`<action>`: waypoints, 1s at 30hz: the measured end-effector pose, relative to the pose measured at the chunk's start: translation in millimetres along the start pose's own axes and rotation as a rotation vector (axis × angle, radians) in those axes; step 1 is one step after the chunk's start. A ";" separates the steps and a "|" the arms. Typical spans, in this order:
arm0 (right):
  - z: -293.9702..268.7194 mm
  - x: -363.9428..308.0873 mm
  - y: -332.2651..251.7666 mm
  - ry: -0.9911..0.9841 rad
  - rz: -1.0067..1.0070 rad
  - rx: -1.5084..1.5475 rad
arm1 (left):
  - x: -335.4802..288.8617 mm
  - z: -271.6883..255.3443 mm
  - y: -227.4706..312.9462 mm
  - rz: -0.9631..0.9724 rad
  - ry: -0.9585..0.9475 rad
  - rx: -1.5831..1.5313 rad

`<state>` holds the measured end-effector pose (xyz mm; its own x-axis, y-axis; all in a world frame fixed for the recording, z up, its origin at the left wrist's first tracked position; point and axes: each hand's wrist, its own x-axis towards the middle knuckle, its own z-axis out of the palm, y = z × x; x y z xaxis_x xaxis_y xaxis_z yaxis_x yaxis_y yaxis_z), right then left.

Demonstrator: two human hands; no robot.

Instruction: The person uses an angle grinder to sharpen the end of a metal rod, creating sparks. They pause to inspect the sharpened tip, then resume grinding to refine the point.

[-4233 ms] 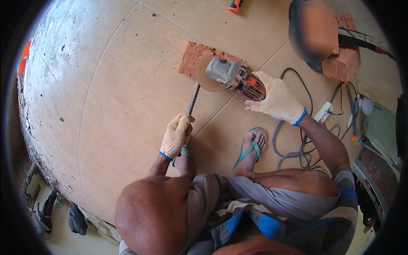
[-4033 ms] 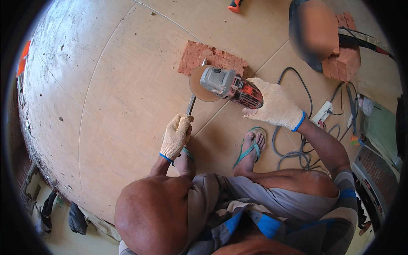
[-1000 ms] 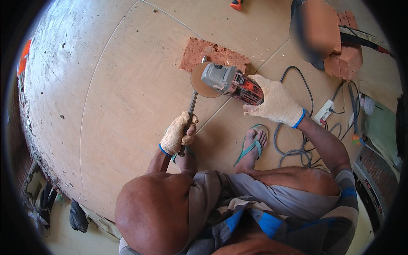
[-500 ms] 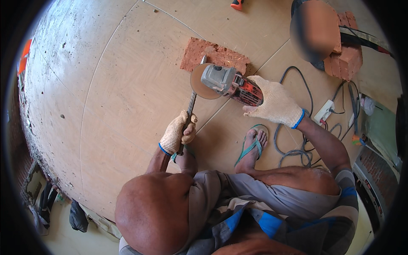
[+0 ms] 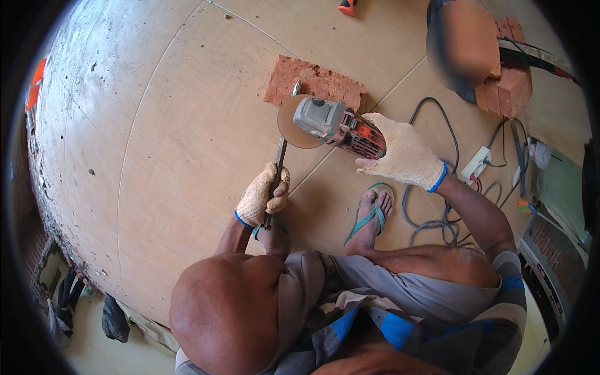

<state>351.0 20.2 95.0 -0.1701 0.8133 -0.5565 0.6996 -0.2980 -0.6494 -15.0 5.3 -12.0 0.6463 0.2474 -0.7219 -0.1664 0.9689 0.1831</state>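
Note:
My left hand, in a cream knitted glove with a blue cuff, is closed around a dark ribbed metal bar. The bar slants up and away, and its pale far tip lies on a red brick on the floor. My right hand, gloved the same way, grips the red and grey body of an angle grinder from the right. The grinder's brown disc lies over the bar near its far end and hides part of it. Whether the disc touches the bar I cannot tell.
Coiled grey cable and a white power strip lie to my right. More red bricks stand at the far right, beside a blurred round shape. An orange and black handle shows at the far edge. My sandalled feet are close to the work.
The grinder and my right hand have shifted very slightly left and nearer. The bar's tip has moved a little left on the brick. Both grips are the same.

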 end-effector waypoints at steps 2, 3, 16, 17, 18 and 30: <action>1.1 0.9 -0.3 0.003 0.011 -0.037 | 0.7 -2.7 0.4 -0.003 -0.037 0.014; 1.6 1.5 0.2 0.004 0.015 -0.056 | 0.5 -3.5 -0.3 -0.002 -0.019 0.019; -6.2 6.3 4.5 0.022 0.027 -0.003 | 2.9 -7.1 -6.1 0.068 0.040 0.109; -5.1 5.0 3.1 0.020 0.004 -0.001 | 3.0 -6.7 -6.8 0.078 0.042 0.105; -4.1 4.3 2.2 0.023 -0.029 0.004 | 2.9 -6.4 -7.4 0.079 0.044 0.106; -8.5 8.3 10.6 0.111 0.013 -0.024 | 2.3 -2.8 -8.4 0.086 0.108 0.168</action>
<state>363.0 28.0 87.9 -0.0842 0.8600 -0.5033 0.7179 -0.2979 -0.6292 -14.2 -2.2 -17.0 0.5498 0.3363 -0.7646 -0.0853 0.9332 0.3491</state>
